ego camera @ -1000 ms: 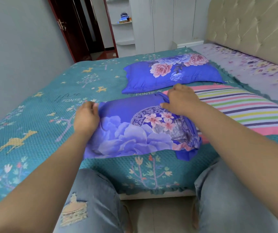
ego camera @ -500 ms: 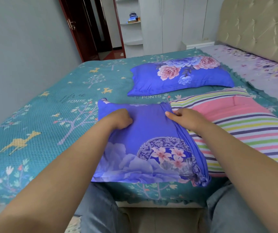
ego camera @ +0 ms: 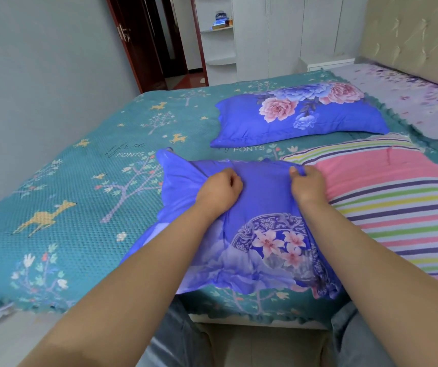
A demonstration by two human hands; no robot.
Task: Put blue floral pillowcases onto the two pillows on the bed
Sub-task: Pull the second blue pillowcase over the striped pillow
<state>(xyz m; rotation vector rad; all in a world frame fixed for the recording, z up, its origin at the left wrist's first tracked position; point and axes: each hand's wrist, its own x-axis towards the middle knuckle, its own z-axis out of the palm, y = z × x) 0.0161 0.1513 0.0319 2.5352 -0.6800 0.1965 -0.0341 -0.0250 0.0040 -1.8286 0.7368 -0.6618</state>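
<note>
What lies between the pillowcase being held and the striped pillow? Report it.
Nothing visible. The left hand and right hand grip the blue floral pillowcase along its far edge, and that edge lies right beside the striped pillow. Whether they touch is unclear.

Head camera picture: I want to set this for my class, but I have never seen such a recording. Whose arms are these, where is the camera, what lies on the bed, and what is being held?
There is no machine here. A person wears a camera on the head, looking forward and down, so the two bare arms are their own. On the teal bedspread lie a pillow already in a blue floral pillowcase and a bare striped pillow. Nearest lies a second blue floral pillowcase, partly over the striped pillow's near end. The left hand and the right hand each grip its far edge, fingers curled into the cloth.
</note>
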